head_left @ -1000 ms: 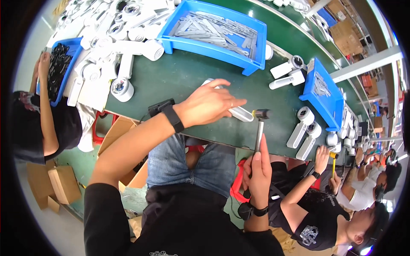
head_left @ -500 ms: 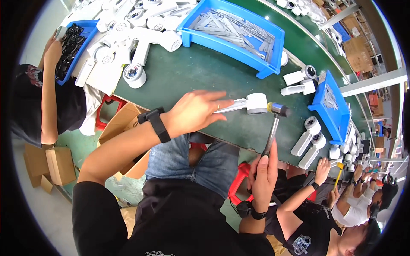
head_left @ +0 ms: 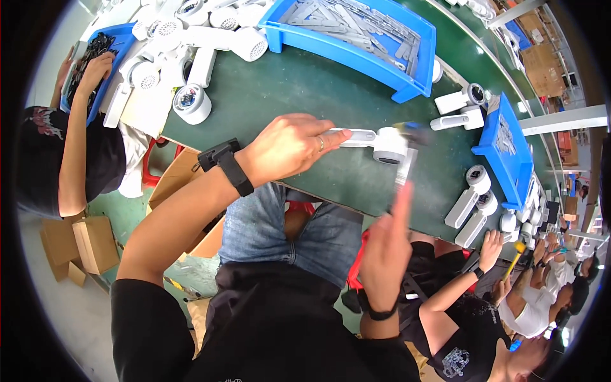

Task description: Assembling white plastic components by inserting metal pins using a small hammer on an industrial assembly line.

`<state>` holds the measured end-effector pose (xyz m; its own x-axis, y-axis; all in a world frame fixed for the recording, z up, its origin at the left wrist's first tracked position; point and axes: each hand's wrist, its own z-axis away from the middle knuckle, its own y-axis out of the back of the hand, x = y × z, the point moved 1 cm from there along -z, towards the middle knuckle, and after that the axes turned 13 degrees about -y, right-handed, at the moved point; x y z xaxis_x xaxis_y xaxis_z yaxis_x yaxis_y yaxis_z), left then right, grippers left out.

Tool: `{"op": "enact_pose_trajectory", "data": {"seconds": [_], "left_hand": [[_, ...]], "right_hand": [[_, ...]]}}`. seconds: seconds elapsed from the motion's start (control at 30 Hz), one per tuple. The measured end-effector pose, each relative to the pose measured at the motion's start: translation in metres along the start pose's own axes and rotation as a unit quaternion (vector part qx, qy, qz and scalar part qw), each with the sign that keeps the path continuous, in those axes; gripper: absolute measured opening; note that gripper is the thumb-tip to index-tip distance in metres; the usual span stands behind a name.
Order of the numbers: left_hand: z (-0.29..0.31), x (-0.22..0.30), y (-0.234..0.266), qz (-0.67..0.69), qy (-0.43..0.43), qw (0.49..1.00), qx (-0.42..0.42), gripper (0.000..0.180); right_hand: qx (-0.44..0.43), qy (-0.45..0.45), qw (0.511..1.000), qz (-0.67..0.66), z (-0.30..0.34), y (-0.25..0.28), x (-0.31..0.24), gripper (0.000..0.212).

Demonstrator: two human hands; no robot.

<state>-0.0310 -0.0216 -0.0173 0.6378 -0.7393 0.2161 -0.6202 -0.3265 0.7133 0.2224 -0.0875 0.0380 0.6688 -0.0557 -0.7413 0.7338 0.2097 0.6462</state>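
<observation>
A white hair-dryer-shaped housing point(head_left: 388, 148) lies across the green worktop in front of me, its round head to the right. My left hand point(head_left: 289, 145) is closed on its handle, which carries a grey strip point(head_left: 358, 136). In my right hand point(head_left: 386, 258) I grip a small mallet point(head_left: 407, 164) with a metal shaft. Motion blurs the mallet and this hand. The mallet's head point(head_left: 415, 134) is at the right side of the housing's round head; whether they touch I cannot tell.
A large blue bin point(head_left: 407, 86) of grey strips stands behind, a smaller blue bin point(head_left: 509, 156) to the right. White housings point(head_left: 248, 43) pile up at the far left; one stands upright point(head_left: 192, 104). Co-workers sit on both sides, one holding a yellow-headed mallet point(head_left: 514, 260).
My left fingers have closed from spread to gripping the housing's handle. The housing has turned slightly, and the mallet has swung in my right hand. The left co-worker's hand has moved over the black parts.
</observation>
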Motion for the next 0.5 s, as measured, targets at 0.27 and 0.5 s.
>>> {"op": "enact_pose_trajectory", "data": {"seconds": [0.27, 0.5], "left_hand": [[-0.001, 0.0, 0.004, 0.015, 0.012, 1.0, -0.008, 0.031], [-0.002, 0.003, 0.006, 0.006, 0.014, 1.0, -0.015, 0.031]], "right_hand": [[0.035, 0.118, 0.99, 0.066, -0.012, -0.006, -0.001, 0.06], [0.146, 0.21, 0.96, 0.113, -0.014, -0.008, 0.004, 0.061]]}}
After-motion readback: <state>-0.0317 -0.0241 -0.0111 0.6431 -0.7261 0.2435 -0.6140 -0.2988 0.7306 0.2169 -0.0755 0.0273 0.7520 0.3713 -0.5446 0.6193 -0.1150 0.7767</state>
